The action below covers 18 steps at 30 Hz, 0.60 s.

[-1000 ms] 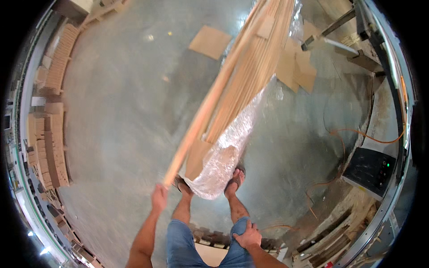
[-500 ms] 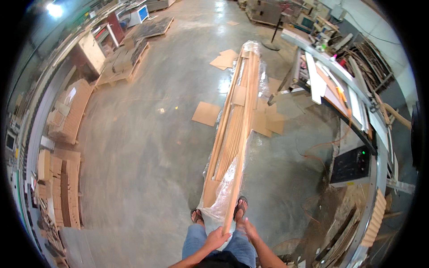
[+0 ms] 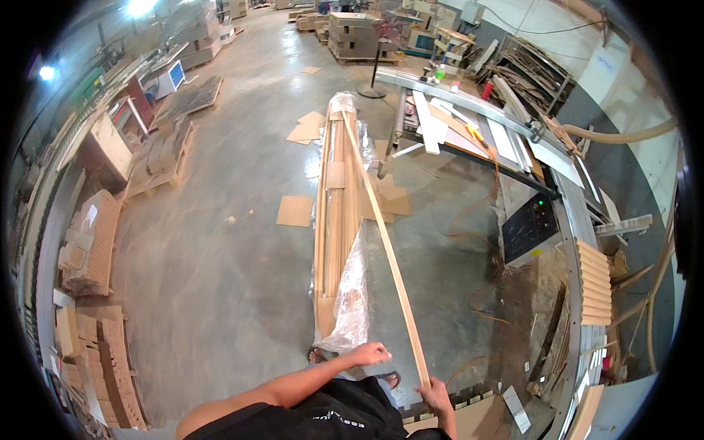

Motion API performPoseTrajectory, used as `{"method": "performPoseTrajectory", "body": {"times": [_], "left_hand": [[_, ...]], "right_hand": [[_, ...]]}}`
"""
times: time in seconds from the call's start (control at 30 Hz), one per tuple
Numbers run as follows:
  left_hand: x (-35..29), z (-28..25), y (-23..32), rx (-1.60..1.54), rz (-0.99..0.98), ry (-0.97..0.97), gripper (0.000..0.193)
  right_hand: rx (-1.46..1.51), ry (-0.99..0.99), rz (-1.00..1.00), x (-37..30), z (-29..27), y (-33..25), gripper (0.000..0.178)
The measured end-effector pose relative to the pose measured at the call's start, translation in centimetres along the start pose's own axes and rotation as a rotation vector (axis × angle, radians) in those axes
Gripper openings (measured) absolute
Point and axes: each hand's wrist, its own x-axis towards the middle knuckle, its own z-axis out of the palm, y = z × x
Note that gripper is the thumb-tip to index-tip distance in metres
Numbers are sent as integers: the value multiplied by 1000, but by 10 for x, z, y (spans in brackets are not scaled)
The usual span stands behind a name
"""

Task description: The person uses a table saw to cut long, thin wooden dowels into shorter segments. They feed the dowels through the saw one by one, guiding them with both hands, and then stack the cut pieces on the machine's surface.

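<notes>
A: Wooden strip [image 3: 389, 257]: 1 long slat, its near end gripped in the right hand [image 3: 438, 397], its length running away over the wrapped bundle [image 3: 337, 220].

B: And the left hand [image 3: 369, 354]?

A: Clenched by the bundle's plastic [image 3: 352, 301] end; grasp unclear.

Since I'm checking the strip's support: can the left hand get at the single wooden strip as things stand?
Probably yes. The left hand rests at the plastic-wrapped bundle's near end, with only open air between it and the wooden strip, whose near end the right hand holds close beside it.
</notes>
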Motion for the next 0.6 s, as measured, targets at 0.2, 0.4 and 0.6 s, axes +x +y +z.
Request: {"method": "performPoseTrajectory", "body": {"times": [0.2,0.4,0.6], "left_hand": [[66,25,4,-147,-288,163,64],[127,99,-19,-540,-398,276,61],[187,174,-14,-840,-486,419,36]], "right_hand": [[-209,179,48,-147,-34,93,23],[-145,371,180,-283,-76,123,27],[-39,470,396,-367,-110,294,29]]}}
